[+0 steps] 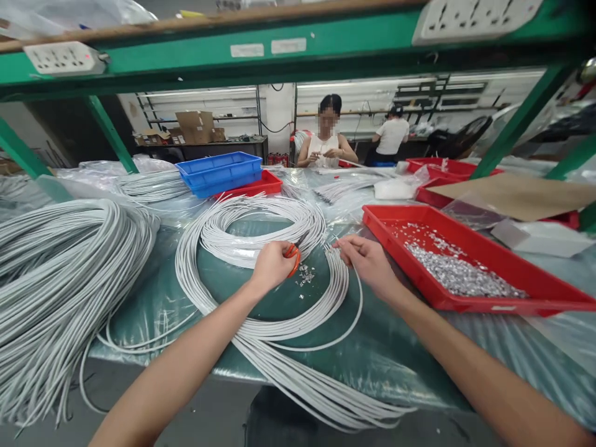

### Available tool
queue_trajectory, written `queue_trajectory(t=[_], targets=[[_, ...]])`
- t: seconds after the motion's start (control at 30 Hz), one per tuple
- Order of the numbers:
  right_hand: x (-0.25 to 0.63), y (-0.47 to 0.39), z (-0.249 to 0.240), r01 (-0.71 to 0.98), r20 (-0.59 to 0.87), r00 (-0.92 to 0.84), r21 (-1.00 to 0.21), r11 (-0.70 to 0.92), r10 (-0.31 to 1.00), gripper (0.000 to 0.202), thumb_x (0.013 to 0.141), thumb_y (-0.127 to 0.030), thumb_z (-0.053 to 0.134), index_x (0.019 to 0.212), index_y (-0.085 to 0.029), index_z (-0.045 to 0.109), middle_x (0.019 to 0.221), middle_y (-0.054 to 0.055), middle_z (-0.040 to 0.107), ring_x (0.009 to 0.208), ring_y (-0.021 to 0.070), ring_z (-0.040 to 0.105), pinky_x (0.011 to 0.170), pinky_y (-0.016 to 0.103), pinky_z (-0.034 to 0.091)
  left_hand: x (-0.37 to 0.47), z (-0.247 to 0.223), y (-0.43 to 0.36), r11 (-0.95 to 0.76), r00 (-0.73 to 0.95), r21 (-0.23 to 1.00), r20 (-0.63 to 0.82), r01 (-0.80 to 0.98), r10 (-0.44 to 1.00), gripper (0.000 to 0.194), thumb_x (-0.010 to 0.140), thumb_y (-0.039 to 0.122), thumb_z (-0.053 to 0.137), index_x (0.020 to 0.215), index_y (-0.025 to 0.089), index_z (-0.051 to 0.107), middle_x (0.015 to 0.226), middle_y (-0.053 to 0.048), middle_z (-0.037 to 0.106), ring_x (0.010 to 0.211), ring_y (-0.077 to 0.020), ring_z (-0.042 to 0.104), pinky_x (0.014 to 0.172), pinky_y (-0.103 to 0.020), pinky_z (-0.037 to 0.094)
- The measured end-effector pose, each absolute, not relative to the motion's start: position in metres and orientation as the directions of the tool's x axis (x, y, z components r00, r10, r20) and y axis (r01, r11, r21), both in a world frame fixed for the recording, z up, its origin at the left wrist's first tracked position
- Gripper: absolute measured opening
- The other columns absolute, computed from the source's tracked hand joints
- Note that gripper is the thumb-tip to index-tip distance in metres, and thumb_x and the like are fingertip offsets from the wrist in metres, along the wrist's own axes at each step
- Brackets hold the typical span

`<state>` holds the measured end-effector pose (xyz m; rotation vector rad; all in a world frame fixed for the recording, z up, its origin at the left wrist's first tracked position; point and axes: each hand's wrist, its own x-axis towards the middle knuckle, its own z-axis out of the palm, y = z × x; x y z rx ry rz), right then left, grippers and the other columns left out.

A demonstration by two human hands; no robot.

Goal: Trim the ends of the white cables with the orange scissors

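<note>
My left hand is closed round the orange handles of a pair of scissors, whose dark blades point up and to the right. In my right hand the fingertips pinch the end of a white cable, which curves down and back to the left. The cable's tip is close to the scissors but apart from them. Under and between my hands lie coils of white cable, with their loose ends fanning over the table's front edge. Small silvery scraps are scattered on the green tabletop between my hands.
A red tray with many small metal pieces stands at the right. A large cable bundle hangs over the left edge. A blue tray rests at the back. A green shelf beam crosses overhead. Across the table sits a co-worker.
</note>
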<state>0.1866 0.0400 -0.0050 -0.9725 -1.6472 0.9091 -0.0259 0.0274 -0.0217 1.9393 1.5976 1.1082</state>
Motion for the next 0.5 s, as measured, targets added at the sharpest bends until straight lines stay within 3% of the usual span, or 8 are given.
queue_trajectory(t=[0.1,0.2,0.33,0.4,0.5], targets=[[0.211,0.025,0.029,0.183,0.178,-0.303,-0.953,0.241,0.936,0.04,0.079,-0.058,0.064,0.078,-0.018,0.063,0.054,-0.002,0.052,0.046,0.0112,0.045,0.047,0.029,0.037,-0.025,-0.017,0.024,-0.287,0.028,0.705,0.355,0.648,0.934,0.028,0.075,0.028,0.055,0.052,0.019,0.042,0.049,0.005,0.038,0.051,-0.0101,0.032,0.053,-0.024,0.023],[0.249,-0.013,0.041,0.21,0.078,-0.229,-0.969,0.128,0.97,0.029,0.082,-0.049,0.065,0.068,-0.023,0.063,0.057,0.004,0.056,0.045,0.0144,0.053,0.043,0.033,0.036,-0.024,-0.015,0.02,-0.295,0.02,0.694,0.375,0.657,0.927,0.027,0.075,0.027,0.055,0.052,0.02,0.042,0.05,0.004,0.039,0.053,-0.0115,0.032,0.055,-0.026,0.022],[0.293,-0.084,-0.003,0.256,0.107,0.059,-0.963,0.088,0.993,0.022,0.083,-0.049,0.061,0.071,-0.03,0.066,0.053,0.011,0.062,0.042,0.0225,0.057,0.039,0.04,0.037,-0.023,-0.015,0.02,-0.295,0.042,0.707,0.352,0.643,0.935,0.025,0.074,0.025,0.056,0.053,0.02,0.045,0.052,0.002,0.044,0.053,-0.0129,0.035,0.056,-0.027,0.023],[0.307,-0.118,-0.038,0.361,0.12,0.086,-0.929,0.081,0.989,0.025,0.084,-0.051,0.058,0.072,-0.032,0.068,0.055,0.014,0.067,0.041,0.0243,0.06,0.038,0.04,0.041,-0.023,-0.017,0.02,-0.295,0.058,0.682,0.347,0.67,0.936,0.023,0.074,0.023,0.056,0.053,0.02,0.047,0.051,0.001,0.045,0.052,-0.0135,0.036,0.055,-0.028,0.023],[0.322,-0.15,-0.071,0.611,0.314,-0.05,-0.741,0.278,0.948,0.021,0.079,-0.047,0.066,0.064,-0.033,0.065,0.042,0.006,0.061,0.03,0.0214,0.054,0.031,0.035,0.038,-0.021,-0.018,0.021,-0.312,0.082,0.634,0.365,0.708,0.927,0.022,0.076,0.023,0.056,0.055,0.02,0.049,0.053,-0.001,0.049,0.053,-0.0143,0.04,0.055,-0.029,0.023]])
